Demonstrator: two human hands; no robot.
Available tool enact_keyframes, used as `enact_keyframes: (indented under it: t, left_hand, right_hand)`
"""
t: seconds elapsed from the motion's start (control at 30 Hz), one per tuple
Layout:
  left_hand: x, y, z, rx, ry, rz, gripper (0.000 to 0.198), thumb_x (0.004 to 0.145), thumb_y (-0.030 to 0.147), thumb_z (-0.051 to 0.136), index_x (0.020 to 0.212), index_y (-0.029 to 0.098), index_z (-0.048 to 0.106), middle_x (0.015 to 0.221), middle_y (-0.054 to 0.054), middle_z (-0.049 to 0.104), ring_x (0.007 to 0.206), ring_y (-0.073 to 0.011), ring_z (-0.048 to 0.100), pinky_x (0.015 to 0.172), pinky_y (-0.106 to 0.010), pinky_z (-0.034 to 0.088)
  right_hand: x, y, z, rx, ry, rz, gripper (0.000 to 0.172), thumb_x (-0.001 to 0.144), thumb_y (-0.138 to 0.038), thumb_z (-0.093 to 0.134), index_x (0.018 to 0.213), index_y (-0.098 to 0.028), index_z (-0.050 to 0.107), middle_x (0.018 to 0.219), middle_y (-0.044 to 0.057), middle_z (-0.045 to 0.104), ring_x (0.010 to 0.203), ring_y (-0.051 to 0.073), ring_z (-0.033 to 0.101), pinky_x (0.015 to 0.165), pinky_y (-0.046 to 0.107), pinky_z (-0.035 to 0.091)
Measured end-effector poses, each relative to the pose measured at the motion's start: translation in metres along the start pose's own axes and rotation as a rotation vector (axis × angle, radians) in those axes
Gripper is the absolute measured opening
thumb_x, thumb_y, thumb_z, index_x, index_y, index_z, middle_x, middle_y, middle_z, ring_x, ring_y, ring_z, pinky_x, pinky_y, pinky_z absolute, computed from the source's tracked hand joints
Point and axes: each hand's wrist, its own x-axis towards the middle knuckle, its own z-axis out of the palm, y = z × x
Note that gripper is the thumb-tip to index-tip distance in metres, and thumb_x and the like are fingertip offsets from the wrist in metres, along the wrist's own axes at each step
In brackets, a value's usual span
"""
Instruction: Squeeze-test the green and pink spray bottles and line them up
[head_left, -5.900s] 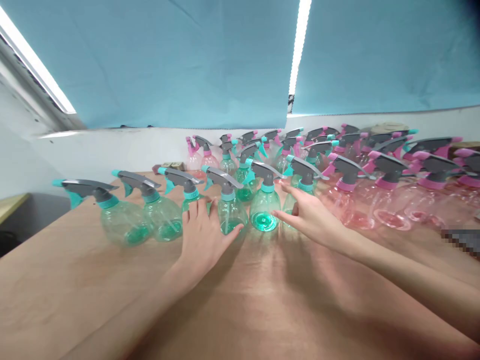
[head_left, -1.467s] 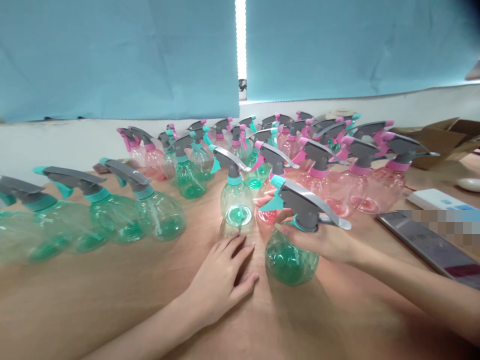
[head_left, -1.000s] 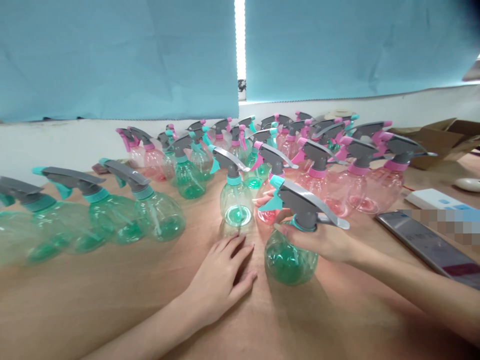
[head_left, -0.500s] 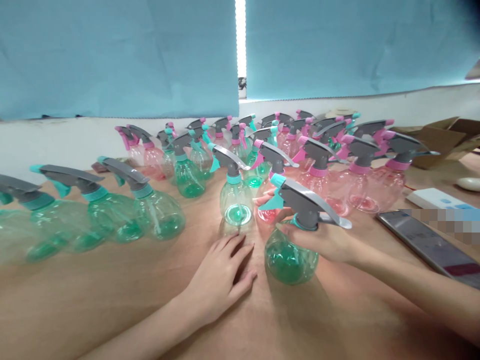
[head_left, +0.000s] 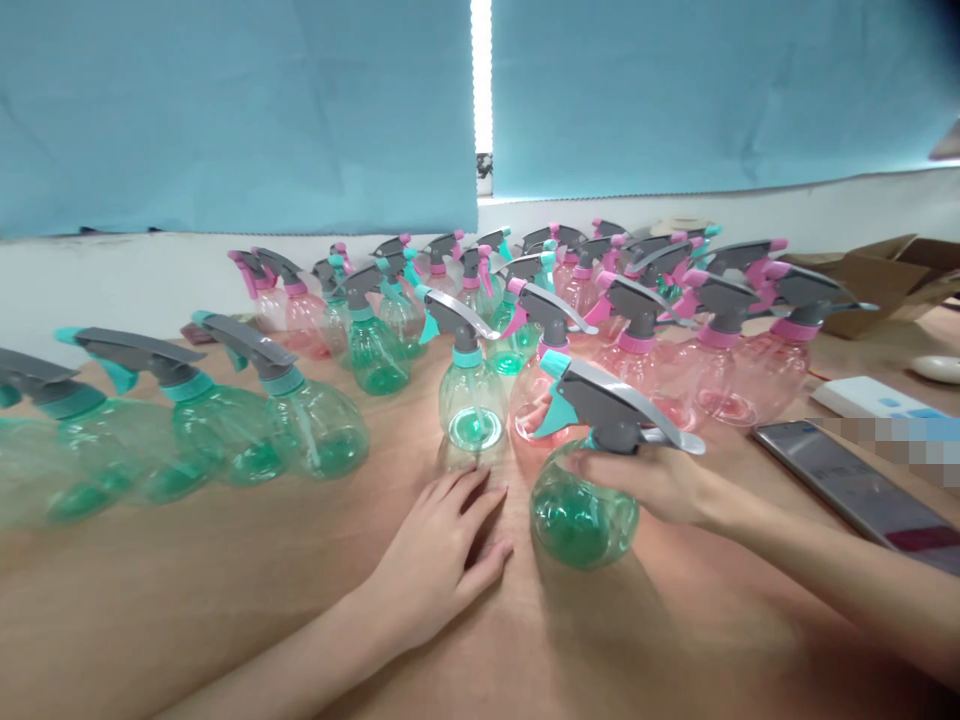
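My right hand is wrapped round the neck of a green spray bottle with a grey trigger head, standing on the brown table. My left hand lies flat on the table just left of that bottle, fingers stretched out, fingertips near the base of another green spray bottle. Behind stand several more green bottles and several pink spray bottles.
A row of green spray bottles runs off to the left. At the right lie a dark phone, a white box and an open cardboard box. A white wall with blue sheets rises behind.
Since six seconds ago the right hand has taken one green bottle out of the row and brought it nearer. Over the last second it has shifted only slightly; the left hand stays flat.
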Motion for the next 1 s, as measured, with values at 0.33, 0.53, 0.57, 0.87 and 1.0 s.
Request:
enact_keyframes:
  t: [0.33,0.53,0.57,0.87,1.0]
  left_hand:
    - [0.0,0.001,-0.002,0.0,-0.009,-0.008,0.042,0.091,0.034,0.053,0.13,0.018,0.054,0.135,-0.014,0.053,0.124,-0.0331,0.046,0.1,-0.051,0.041]
    - [0.0,0.002,-0.001,0.007,-0.018,-0.008,0.043,0.091,0.034,0.053,0.13,0.015,0.054,0.135,-0.015,0.052,0.125,-0.0335,0.046,0.1,-0.051,0.04]
    - [0.0,0.002,-0.001,0.007,-0.017,-0.008,0.043,0.091,0.034,0.053,0.13,0.015,0.054,0.134,-0.015,0.052,0.124,-0.0336,0.046,0.1,-0.051,0.041]
    - [0.001,0.001,-0.001,0.023,-0.033,-0.005,0.043,0.092,0.034,0.052,0.131,0.015,0.053,0.136,-0.015,0.051,0.126,-0.033,0.044,0.101,-0.051,0.04]
    - [0.001,0.001,-0.001,0.027,-0.029,-0.009,0.042,0.092,0.034,0.052,0.131,0.016,0.052,0.136,-0.015,0.051,0.126,-0.0325,0.044,0.101,-0.051,0.04]
  right_hand:
    - [-0.002,0.003,0.0,0.017,0.046,-0.077,0.007,0.064,-0.018,0.051,0.062,-0.025,0.053,0.056,-0.003,0.05,0.049,0.011,0.05,0.047,0.024,0.049]
    - [-0.001,0.01,0.003,0.022,0.054,-0.141,0.041,0.072,-0.019,0.054,0.112,-0.027,0.06,0.088,0.002,0.069,0.072,0.018,0.066,0.064,0.031,0.058]
    - [-0.001,0.011,0.003,0.015,0.057,-0.152,0.043,0.073,-0.019,0.055,0.114,-0.027,0.06,0.091,0.003,0.069,0.073,0.017,0.066,0.064,0.031,0.058]
    - [-0.003,0.017,0.003,-0.013,0.074,-0.157,0.045,0.073,-0.019,0.055,0.117,-0.027,0.058,0.094,0.003,0.069,0.072,0.018,0.066,0.056,0.029,0.056]
    - [-0.003,0.017,0.003,-0.022,0.081,-0.147,0.046,0.07,-0.016,0.053,0.115,-0.027,0.058,0.087,0.002,0.069,0.067,0.017,0.064,0.054,0.029,0.054]
